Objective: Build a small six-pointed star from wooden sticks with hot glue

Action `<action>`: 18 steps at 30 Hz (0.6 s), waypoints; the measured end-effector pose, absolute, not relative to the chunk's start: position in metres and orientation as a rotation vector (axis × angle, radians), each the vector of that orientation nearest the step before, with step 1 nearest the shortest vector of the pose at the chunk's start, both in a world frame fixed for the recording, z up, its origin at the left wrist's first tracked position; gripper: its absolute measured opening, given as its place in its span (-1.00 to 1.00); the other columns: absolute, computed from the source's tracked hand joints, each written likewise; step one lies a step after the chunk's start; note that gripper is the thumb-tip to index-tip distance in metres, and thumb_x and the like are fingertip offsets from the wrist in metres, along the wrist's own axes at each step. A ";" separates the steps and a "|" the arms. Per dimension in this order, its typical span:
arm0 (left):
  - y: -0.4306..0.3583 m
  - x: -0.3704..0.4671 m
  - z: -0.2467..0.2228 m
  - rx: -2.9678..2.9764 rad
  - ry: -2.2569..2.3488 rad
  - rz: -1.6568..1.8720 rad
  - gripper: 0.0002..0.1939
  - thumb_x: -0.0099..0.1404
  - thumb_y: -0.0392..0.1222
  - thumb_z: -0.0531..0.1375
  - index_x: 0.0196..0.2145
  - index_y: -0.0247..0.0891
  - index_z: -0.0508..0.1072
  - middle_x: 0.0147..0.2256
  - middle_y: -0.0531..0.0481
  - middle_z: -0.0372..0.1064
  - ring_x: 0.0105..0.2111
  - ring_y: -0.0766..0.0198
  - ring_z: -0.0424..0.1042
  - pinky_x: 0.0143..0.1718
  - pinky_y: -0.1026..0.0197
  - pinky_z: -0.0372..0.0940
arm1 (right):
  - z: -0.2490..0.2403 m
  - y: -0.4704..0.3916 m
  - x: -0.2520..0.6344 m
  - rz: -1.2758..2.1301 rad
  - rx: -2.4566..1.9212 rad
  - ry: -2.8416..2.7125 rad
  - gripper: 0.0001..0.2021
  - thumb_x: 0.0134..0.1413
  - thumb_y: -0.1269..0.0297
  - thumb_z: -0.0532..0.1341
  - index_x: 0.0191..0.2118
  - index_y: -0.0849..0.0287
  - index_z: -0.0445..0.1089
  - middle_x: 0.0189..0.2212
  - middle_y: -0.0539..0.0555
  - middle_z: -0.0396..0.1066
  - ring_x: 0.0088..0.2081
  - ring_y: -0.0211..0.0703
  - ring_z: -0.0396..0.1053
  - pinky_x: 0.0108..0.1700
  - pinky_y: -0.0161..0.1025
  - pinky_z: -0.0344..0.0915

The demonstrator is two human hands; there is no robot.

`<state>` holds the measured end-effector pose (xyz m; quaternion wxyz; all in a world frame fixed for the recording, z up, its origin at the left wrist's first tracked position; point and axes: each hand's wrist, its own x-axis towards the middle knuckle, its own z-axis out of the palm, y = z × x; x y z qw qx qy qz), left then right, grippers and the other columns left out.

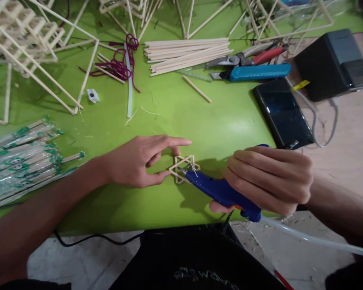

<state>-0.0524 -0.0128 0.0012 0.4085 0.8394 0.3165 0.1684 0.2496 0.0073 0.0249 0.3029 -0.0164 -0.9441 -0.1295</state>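
Note:
A small six-pointed star of thin wooden sticks [176,166] lies flat on the green table [230,117]. My left hand [139,161] steadies it, thumb against its left corner and a fingertip at its upper edge, while the index finger stretches out above. From the other side my right hand [269,177] grips a blue glue gun [214,187]. The gun's metal nozzle points left and is over the star, at or very near a stick; I cannot tell whether it touches. A clear glue stick [314,237] trails from the gun's rear.
Loose sticks [187,54], pruning shears [248,56] and a blue box cutter [257,72] lie beyond my hands. A phone [282,112] and black box [332,64] are at right. Wrapped chopsticks [21,169], purple cord [124,60] and stick frames [42,48] are left and behind.

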 end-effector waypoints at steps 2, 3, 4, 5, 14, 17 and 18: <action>-0.013 -0.053 0.000 2.094 0.799 0.435 -0.28 0.27 -0.28 0.28 0.33 -0.06 0.15 0.03 -0.06 0.45 -0.53 0.48 0.23 -0.49 0.36 0.28 | 0.030 0.006 0.251 -0.355 -0.022 -2.550 -0.65 0.12 -0.01 0.34 -0.47 0.18 0.50 -0.52 0.05 0.49 -0.42 -0.15 0.45 -0.46 -0.24 0.41; -0.013 -0.053 0.000 2.083 0.800 0.441 -0.27 0.27 -0.28 0.28 0.33 -0.05 0.15 0.03 -0.05 0.45 -0.53 0.49 0.22 -0.49 0.36 0.28 | 0.032 0.005 0.252 -0.367 -0.016 -2.580 -0.68 0.13 0.01 0.34 -0.43 0.19 0.52 -0.48 0.06 0.52 -0.37 -0.13 0.48 -0.43 -0.23 0.43; -0.013 -0.053 0.000 2.073 0.802 0.442 -0.27 0.27 -0.28 0.28 0.33 -0.05 0.15 0.04 -0.04 0.46 -0.53 0.49 0.22 -0.49 0.37 0.28 | 0.034 0.004 0.253 -0.380 -0.001 -2.612 -0.71 0.14 0.04 0.34 -0.39 0.19 0.53 -0.43 0.07 0.54 -0.33 -0.12 0.50 -0.41 -0.23 0.44; -0.013 -0.053 0.000 2.064 0.802 0.444 -0.27 0.27 -0.28 0.28 0.33 -0.04 0.15 0.04 -0.04 0.46 -0.54 0.50 0.21 -0.49 0.37 0.28 | 0.036 0.004 0.255 -0.394 0.025 -2.638 -0.74 0.15 0.06 0.34 -0.36 0.19 0.54 -0.40 0.07 0.56 -0.30 -0.10 0.52 -0.39 -0.23 0.45; -0.012 -0.053 0.000 2.033 0.792 0.448 -0.27 0.26 -0.29 0.30 0.32 -0.05 0.15 0.04 -0.01 0.47 -0.55 0.51 0.19 -0.50 0.40 0.29 | 0.039 0.002 0.253 -0.559 0.144 -2.621 -0.61 0.24 -0.02 0.26 -0.29 0.28 0.55 -0.33 0.15 0.57 -0.30 -0.12 0.53 -0.41 -0.22 0.41; -0.012 -0.053 0.000 2.023 0.796 0.439 -0.26 0.26 -0.30 0.30 0.32 -0.04 0.15 0.05 0.00 0.47 -0.55 0.51 0.18 -0.49 0.40 0.29 | 0.042 0.006 0.251 -0.619 0.273 -2.607 -0.58 0.25 -0.05 0.25 -0.31 0.28 0.54 -0.34 0.14 0.56 -0.35 -0.17 0.51 -0.43 -0.24 0.37; -0.012 -0.053 0.000 2.019 0.797 0.437 -0.25 0.25 -0.30 0.31 0.32 -0.04 0.15 0.05 0.00 0.47 -0.55 0.51 0.18 -0.49 0.40 0.29 | 0.044 0.008 0.250 -0.639 0.313 -2.610 -0.60 0.26 -0.03 0.24 -0.31 0.27 0.54 -0.35 0.13 0.56 -0.36 -0.19 0.50 -0.43 -0.26 0.37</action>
